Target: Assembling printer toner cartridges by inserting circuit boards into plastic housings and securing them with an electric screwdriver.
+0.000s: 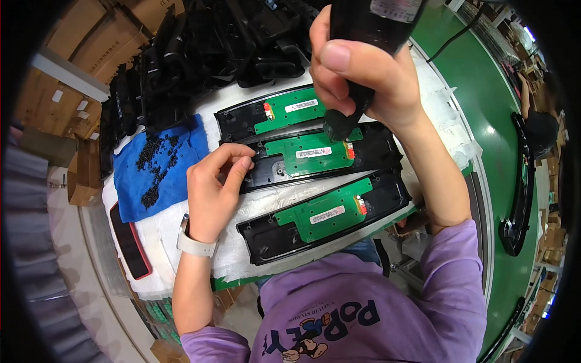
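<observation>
My right hand (pixel 387 78) is wrapped round a black electric screwdriver (pixel 375 24), held upright. The tool's lower end is over the far right part of a green circuit board (pixel 284 150) in the middle black plastic panel (pixel 261 173); its tip is hidden. At that panel's left end is my left hand (pixel 212 187), thumb and forefinger pinched together by the edge; anything between them is too small to make out. Similar panels with green boards lie on either side, a far panel (pixel 236 126) and a near panel (pixel 266 242).
Small black screws (pixel 151 158) lie scattered on a blue cloth (pixel 127 196) at the left, near a red-edged phone (pixel 132 248). Black plastic parts (pixel 236 48) are piled at the back. A green surface (pixel 493 91) at the right carries a long black part (pixel 514 224); another person (pixel 540 130) is beyond.
</observation>
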A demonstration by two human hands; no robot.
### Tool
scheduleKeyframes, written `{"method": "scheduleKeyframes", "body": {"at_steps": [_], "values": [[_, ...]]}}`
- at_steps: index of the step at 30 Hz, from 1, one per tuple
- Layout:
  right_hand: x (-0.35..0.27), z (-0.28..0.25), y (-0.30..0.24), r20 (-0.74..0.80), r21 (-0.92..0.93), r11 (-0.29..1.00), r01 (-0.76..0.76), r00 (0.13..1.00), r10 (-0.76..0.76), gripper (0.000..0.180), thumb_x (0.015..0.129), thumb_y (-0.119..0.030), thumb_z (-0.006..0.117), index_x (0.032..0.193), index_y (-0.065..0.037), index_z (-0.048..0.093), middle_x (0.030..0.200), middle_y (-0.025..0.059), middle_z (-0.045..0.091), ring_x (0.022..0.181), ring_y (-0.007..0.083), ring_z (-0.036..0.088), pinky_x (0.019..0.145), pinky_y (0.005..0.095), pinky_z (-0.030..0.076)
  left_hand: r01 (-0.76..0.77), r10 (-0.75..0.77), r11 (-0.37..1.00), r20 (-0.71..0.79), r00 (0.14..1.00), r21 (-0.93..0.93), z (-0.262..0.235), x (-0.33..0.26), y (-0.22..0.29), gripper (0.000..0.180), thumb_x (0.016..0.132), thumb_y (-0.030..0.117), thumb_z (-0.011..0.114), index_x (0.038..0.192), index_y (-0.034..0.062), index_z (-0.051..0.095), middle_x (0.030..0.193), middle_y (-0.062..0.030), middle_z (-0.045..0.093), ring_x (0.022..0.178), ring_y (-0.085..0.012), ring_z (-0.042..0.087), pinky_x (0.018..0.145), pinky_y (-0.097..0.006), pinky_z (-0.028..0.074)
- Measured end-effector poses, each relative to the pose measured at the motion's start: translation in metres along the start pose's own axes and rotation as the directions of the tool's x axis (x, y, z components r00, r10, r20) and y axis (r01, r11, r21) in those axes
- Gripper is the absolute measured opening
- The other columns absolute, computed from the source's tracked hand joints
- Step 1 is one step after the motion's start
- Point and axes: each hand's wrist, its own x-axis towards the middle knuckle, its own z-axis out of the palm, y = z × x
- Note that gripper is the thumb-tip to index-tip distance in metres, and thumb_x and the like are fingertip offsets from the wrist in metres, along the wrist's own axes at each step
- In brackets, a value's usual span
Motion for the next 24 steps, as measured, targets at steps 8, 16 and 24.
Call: {"method": "scheduleKeyframes", "body": {"at_steps": [8,16,24], "values": [[0.004,0.003,0.031,-0.004,-0.047,0.974,0.223,0.975,-0.223,0.027,0.075,-0.022,0.059,0.076,0.001,0.046,0.051,0.0053,0.045,0.037,0.0113,0.041,0.035,0.0229,0.032,0.032,-0.032,0.989,0.000,0.999,-0.147,0.000,0.001,-0.010,0.009,0.084,0.003,0.055,0.088,-0.0020,0.062,0.069,-0.0064,0.064,0.066,-0.0086,0.059,0.060,-0.020,0.045],[-0.003,-0.005,0.031,0.191,0.269,0.895,0.356,0.891,-0.412,0.038,0.081,-0.033,0.056,0.101,-0.002,0.045,0.059,0.0009,0.045,0.043,0.0101,0.041,0.046,0.0253,0.038,0.056,-0.056,0.984,0.000,0.998,-0.171,0.004,-0.004,-0.004,0.012,0.075,-0.002,0.063,0.087,-0.0018,0.063,0.071,-0.0041,0.064,0.063,-0.0043,0.055,0.057,-0.017,0.042],[-0.014,0.014,0.027,0.091,0.545,0.730,0.412,0.837,-0.540,0.045,0.086,-0.041,0.045,0.112,-0.004,0.043,0.071,0.0006,0.047,0.052,0.0106,0.045,0.065,0.0312,0.041,0.135,-0.032,0.836,0.198,0.980,-0.532,-0.002,-0.012,0.025,0.012,0.079,-0.004,0.062,0.090,-0.0058,0.062,0.085,-0.0116,0.066,0.084,-0.0156,0.065,0.074,-0.022,0.050]]}}
